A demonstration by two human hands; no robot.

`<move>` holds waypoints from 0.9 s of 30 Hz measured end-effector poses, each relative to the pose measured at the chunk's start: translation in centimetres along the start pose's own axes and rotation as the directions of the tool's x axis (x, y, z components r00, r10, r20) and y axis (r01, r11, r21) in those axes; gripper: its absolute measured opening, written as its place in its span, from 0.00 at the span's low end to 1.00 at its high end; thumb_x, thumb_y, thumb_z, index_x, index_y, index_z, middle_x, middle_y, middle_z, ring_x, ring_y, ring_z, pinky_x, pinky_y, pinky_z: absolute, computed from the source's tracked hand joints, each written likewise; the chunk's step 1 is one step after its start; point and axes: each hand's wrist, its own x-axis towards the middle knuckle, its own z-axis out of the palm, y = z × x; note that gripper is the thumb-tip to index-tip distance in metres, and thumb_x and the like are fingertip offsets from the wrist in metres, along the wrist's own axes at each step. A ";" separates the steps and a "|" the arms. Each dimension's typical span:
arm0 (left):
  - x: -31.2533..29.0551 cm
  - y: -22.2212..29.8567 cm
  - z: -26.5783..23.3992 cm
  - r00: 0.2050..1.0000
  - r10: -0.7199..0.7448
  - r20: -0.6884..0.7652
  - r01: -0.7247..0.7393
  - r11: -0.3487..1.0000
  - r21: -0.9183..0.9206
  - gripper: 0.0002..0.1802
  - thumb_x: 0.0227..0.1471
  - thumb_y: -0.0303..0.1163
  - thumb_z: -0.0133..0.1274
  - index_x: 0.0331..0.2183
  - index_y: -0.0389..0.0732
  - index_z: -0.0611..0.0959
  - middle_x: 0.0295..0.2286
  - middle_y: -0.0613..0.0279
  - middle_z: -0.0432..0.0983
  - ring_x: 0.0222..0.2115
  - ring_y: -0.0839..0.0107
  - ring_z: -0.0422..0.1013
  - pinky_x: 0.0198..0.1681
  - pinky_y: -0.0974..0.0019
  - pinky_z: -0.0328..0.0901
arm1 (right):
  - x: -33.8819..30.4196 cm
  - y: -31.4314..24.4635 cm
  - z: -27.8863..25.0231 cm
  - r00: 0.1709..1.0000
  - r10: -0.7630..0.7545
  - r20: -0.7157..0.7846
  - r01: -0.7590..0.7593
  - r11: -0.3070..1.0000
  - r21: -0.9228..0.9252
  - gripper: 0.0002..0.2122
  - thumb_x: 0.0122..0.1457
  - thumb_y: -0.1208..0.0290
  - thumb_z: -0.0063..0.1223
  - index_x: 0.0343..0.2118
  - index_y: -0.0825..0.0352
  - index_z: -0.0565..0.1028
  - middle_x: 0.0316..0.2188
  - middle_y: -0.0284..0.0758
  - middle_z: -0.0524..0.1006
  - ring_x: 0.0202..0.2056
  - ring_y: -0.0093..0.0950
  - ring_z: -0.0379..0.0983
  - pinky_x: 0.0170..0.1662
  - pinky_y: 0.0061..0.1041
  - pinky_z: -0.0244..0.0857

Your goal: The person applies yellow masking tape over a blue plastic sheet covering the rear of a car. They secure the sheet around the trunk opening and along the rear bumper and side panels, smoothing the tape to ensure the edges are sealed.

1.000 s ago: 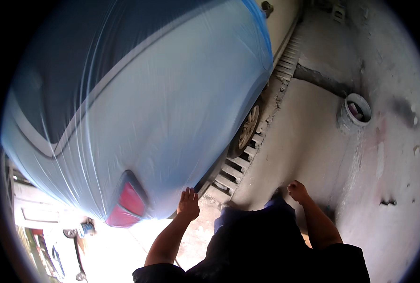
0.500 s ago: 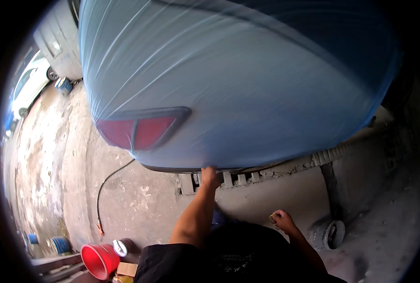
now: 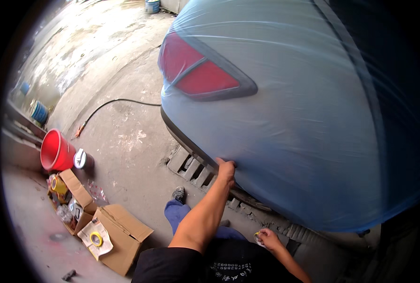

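A thin bluish plastic sheet (image 3: pixel 294 118) is draped over the rear of a car, with a red tail light (image 3: pixel 205 75) showing through it. My left hand (image 3: pixel 226 170) is closed at the sheet's lower edge, by the car's dark lower trim (image 3: pixel 186 141); its fingertips are partly hidden. Lower and to the right, close to my body, my right hand (image 3: pixel 269 237) grips a small roll of tape (image 3: pixel 258 238) with a yellowish rim. The right hand is apart from the sheet.
A slotted drain channel (image 3: pixel 198 173) runs along the floor below the car. To the left stand a red bucket (image 3: pixel 57 151), a lidded can (image 3: pixel 81 159) and cardboard boxes (image 3: pixel 120 236); a yellow tape roll (image 3: pixel 96 239) lies on one. A black hose (image 3: pixel 111 101) crosses the concrete.
My view has swung left, so the tail light sits farther right and the cardboard boxes now show. My left hand stays at the sheet's edge; my right still holds the tape roll.
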 end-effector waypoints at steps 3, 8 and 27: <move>0.4 -0.7 -0.4 0.993 0.097 0.064 -0.087 0.986 -0.145 0.54 0.39 0.22 0.48 0.63 0.35 0.37 0.64 0.44 0.38 0.64 0.55 0.41 0.63 0.62 0.42 | 1.2 -0.5 -4.0 0.998 -0.037 0.049 0.041 0.995 -0.088 0.12 0.58 0.69 0.52 0.43 0.69 0.73 0.27 0.35 0.77 0.23 0.20 0.70 0.22 0.19 0.63; 0.7 -2.5 -0.4 0.973 0.216 -0.081 -0.216 0.976 0.014 0.50 0.42 0.25 0.48 0.63 0.34 0.43 0.64 0.45 0.41 0.65 0.55 0.40 0.64 0.63 0.43 | 2.3 -3.8 -7.4 0.997 -0.027 0.077 0.052 0.937 -0.346 0.11 0.57 0.68 0.54 0.41 0.68 0.76 0.27 0.33 0.77 0.23 0.19 0.70 0.23 0.20 0.65; -3.6 -7.3 2.7 0.986 0.164 -0.039 -0.149 0.956 0.252 0.51 0.48 0.37 0.47 0.63 0.34 0.36 0.64 0.40 0.27 0.66 0.52 0.26 0.67 0.58 0.31 | 6.1 -8.3 -7.3 0.920 -0.117 0.373 0.372 0.561 -0.740 0.11 0.60 0.68 0.50 0.43 0.68 0.75 0.32 0.31 0.78 0.31 0.19 0.72 0.37 0.21 0.68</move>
